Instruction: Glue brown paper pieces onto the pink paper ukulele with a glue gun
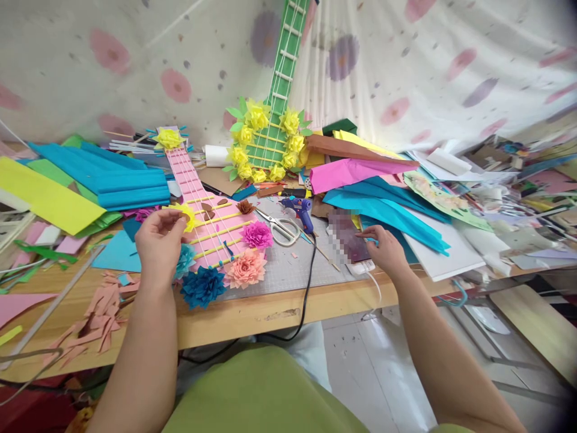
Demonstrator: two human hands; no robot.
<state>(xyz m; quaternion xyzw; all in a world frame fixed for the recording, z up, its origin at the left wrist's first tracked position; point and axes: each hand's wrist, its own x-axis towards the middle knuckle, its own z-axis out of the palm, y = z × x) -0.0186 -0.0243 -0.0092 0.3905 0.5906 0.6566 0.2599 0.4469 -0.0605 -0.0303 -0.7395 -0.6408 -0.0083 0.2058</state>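
My left hand (158, 242) is closed in a pinch at a yellow paper flower (191, 218) on the left edge of a pink paper guitar (214, 237). Blue, teal, peach and magenta paper flowers ring the lower body of this guitar, and a small brown one sits on its right side. On the right, my right hand (383, 245) holds nothing; its fingers are apart, with a fingertip over the edge of a smartphone (354, 237), partly pixelated. Between the hands lie scissors (283, 231) with white handles and a blue glue gun (300, 211) with a black cord.
A green paper guitar (270, 144) with yellow flowers stands upright against the curtain. Blue crepe paper (130, 183) lies at left, pink crepe paper (356, 172) at right. Peach paper scraps (101, 313) lie near the front edge. The cord hangs over the table edge (270, 316).
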